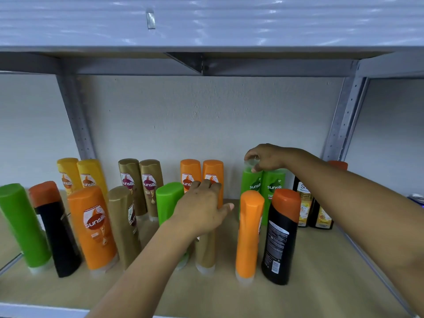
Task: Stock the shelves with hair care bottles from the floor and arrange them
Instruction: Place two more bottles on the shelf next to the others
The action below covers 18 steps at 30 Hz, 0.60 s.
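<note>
Several hair care bottles stand on a wooden shelf [309, 294]. In the back row my right hand [266, 158] pinches the clear cap of a green bottle [251, 182], beside a second green bottle [274, 184]. My left hand [202, 210] reaches over a gold bottle [205, 251] in the front row, fingers spread and touching the back-row orange bottles [212, 173]. A green bottle [167, 200] stands just left of that hand. An orange bottle [249, 232] and a black bottle with an orange cap [281, 235] stand front right.
Yellow [79, 173] and gold [140, 180] pairs stand in the back row. Green [20, 223], black [56, 230], orange [94, 228] and gold [124, 226] bottles line the front left. Dark bottles [305, 203] stand at back right. A shelf board [206, 21] overhangs above; metal posts [344, 120] flank the bay.
</note>
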### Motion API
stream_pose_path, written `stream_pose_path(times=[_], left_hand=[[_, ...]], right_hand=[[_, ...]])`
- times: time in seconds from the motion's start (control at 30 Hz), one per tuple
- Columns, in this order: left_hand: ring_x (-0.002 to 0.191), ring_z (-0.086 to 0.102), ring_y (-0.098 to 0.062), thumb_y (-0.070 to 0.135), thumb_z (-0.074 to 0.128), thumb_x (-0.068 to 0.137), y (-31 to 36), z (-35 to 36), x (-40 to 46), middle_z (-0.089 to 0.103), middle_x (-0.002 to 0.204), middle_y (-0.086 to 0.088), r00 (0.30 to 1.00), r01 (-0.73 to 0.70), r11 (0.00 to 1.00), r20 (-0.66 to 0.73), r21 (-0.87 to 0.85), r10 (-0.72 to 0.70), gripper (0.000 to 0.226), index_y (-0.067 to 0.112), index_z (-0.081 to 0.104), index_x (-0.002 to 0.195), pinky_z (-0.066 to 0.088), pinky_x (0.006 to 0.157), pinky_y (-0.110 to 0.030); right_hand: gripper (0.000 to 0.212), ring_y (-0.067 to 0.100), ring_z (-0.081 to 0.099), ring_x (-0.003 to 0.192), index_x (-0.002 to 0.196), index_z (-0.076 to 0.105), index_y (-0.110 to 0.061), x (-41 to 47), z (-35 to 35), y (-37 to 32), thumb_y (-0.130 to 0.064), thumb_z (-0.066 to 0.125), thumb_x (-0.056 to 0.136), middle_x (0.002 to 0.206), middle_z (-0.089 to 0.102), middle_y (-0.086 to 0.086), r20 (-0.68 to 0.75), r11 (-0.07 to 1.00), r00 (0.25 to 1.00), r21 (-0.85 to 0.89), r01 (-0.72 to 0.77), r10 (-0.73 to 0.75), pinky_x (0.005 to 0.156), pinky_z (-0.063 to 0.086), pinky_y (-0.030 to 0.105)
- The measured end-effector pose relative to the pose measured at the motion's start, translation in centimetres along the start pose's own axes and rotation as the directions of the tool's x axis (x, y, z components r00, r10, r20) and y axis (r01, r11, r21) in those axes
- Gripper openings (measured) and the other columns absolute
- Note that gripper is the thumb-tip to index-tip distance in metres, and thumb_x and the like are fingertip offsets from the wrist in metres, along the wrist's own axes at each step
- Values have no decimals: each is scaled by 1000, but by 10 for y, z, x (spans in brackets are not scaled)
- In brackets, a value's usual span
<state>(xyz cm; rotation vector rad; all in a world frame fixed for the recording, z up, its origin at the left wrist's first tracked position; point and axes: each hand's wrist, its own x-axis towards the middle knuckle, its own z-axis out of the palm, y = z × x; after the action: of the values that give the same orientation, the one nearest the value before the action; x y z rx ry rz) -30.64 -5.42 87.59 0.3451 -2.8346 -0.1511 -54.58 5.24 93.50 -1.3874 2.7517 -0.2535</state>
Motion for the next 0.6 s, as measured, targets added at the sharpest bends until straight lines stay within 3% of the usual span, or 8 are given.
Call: stream_pose_path(times=[0.43, 0.6], left_hand=[[133, 34, -24, 56, 40, 93, -2, 5, 2, 39, 144, -4, 998, 3, 1000, -60, -30, -4, 63, 19, 36, 143, 34, 108, -38], [138, 29, -24, 58, 36, 94, -3, 2, -3, 36, 149, -6, 994, -23, 998, -111, -51, 17, 64, 17, 35, 143, 26, 113, -39]], right_hand=[[55, 22, 39, 133, 143, 39, -17, -14, -1, -8, -33, 57, 93, 148, 39, 6, -33, 998, 997, -22, -63, 62, 105, 34, 32], [57, 20, 33, 138, 146, 34, -22, -46, -7, -23, -39, 53, 95, 153, 33, 2, -91, 995, 992, 47, -88, 92, 111, 28, 32]])
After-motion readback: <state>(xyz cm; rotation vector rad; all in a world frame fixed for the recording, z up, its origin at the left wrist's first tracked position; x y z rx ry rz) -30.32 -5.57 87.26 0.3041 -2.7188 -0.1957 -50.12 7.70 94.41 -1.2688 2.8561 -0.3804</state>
